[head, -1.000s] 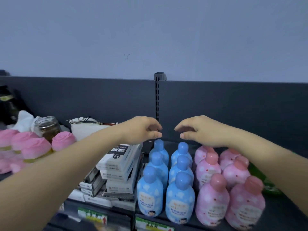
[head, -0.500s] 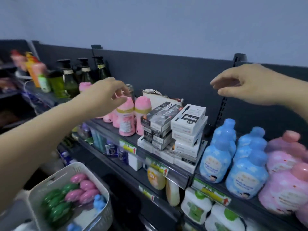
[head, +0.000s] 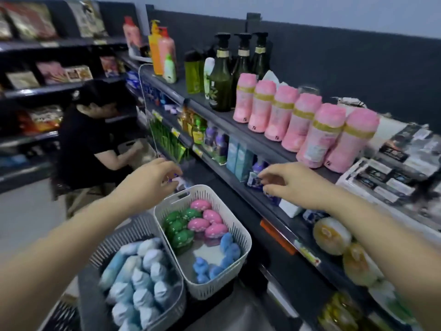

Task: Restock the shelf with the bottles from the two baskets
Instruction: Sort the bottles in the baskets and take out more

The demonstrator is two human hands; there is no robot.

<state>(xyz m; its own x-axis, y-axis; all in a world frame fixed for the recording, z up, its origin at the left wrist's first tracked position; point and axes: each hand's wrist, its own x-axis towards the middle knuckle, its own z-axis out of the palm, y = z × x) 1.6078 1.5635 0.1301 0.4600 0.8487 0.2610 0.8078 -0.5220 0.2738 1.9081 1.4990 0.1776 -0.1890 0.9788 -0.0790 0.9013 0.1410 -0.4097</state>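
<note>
Dark shop shelving (head: 262,145) runs along your right side, from beside you away into the aisle. Nearest you, down at the left, the grey basket (head: 112,244) holds a heap of pale blue bottles (head: 138,275) lying on their sides, most with the long axis running from near left to far right. Touching its right side, the white basket (head: 214,284) carries green bottles (head: 179,228), pink bottles (head: 207,223) and blue bottles (head: 214,259) packed in colour groups. Blur hides which way their caps point. Your left hand (head: 152,180) hovers above the far end of the white basket, fingers loosely curled toward the thumb and holding nothing. Your right hand (head: 286,185) reaches out at the level of the second shelf, fingers relaxed and slightly bent, empty, just in front of some purple-and-white packs (head: 256,174); you cannot tell whether it touches them. On the top shelf beyond, tall pink containers (head: 307,125) stand upright in a row, with dark pump bottles (head: 241,65) farther along. Across the aisle another person (head: 83,144) crouches.
</note>
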